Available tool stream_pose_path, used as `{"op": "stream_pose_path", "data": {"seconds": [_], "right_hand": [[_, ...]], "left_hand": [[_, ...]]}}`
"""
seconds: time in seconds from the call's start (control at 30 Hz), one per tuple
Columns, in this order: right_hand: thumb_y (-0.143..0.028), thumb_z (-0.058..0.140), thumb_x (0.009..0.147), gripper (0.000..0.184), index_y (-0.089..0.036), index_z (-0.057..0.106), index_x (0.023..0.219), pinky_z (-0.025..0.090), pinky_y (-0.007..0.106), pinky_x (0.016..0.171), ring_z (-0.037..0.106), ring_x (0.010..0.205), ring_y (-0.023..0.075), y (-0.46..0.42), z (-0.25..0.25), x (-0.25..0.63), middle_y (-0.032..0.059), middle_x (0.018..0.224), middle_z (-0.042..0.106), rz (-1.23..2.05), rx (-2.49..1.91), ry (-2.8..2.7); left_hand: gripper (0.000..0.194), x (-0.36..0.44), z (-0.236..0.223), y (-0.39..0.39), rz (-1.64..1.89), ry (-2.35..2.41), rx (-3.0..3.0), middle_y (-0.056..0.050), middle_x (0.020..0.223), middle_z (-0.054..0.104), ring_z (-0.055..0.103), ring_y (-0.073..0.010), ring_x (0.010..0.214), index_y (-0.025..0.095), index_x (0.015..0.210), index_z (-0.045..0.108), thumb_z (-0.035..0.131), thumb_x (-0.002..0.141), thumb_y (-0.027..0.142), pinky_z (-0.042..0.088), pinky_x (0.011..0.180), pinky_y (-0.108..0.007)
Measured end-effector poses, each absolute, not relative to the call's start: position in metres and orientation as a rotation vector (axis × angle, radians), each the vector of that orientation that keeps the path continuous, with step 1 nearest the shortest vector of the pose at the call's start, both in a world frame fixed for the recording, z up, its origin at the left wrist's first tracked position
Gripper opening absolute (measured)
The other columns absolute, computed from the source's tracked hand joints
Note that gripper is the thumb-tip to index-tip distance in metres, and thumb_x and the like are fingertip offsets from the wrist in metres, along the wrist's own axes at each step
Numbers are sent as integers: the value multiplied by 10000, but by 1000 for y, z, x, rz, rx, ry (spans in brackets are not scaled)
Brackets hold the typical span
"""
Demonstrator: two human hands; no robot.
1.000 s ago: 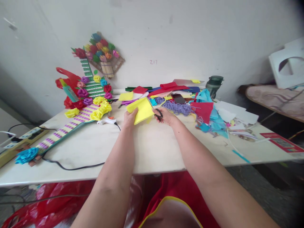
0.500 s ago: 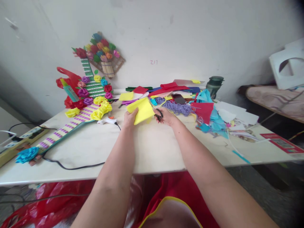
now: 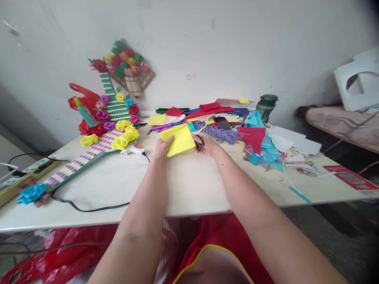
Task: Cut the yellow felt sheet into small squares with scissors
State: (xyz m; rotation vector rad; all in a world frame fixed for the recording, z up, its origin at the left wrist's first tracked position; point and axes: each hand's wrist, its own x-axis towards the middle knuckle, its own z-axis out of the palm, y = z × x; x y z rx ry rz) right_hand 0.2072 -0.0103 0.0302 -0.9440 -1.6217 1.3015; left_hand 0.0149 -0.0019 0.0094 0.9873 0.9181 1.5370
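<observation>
A folded-looking yellow sheet (image 3: 178,139), of paper or felt, is held above the table by my left hand (image 3: 164,147), with the thumb on top and the fingers underneath. My right hand (image 3: 207,145) is closed around the black handles of a pair of scissors (image 3: 200,142). The scissors lie along the right edge of the sheet; their blades are mostly hidden and I cannot tell how far they are open. Behind the sheet is a smaller yellow piece (image 3: 156,119) on the pile.
A white glue gun (image 3: 132,151) with a black cord lies left of my hands. Further left stands a flower-decorated guitar shape (image 3: 89,152). Coloured sheets (image 3: 217,108), purple yarn (image 3: 220,132), blue scraps (image 3: 271,152) and a dark green bottle (image 3: 266,105) are at the back and right.
The yellow sheet has shifted slightly right and turned a little in my left hand. The scissors remain at its right edge, their handles at a slightly different angle.
</observation>
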Motion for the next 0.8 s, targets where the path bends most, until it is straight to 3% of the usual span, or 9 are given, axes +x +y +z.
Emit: {"op": "stream_pose_path", "data": {"seconds": [0.8], "right_hand": [[-413, 623, 739, 293, -183, 466, 650, 200, 160, 254, 388, 292, 59, -4, 26, 202, -60, 365, 446, 1207, -979, -1562]], "left_hand": [[340, 17, 10, -2, 1525, 870, 901, -124, 931, 681, 641, -265, 895, 104, 910, 636, 738, 604, 213, 510, 842, -388]]}}
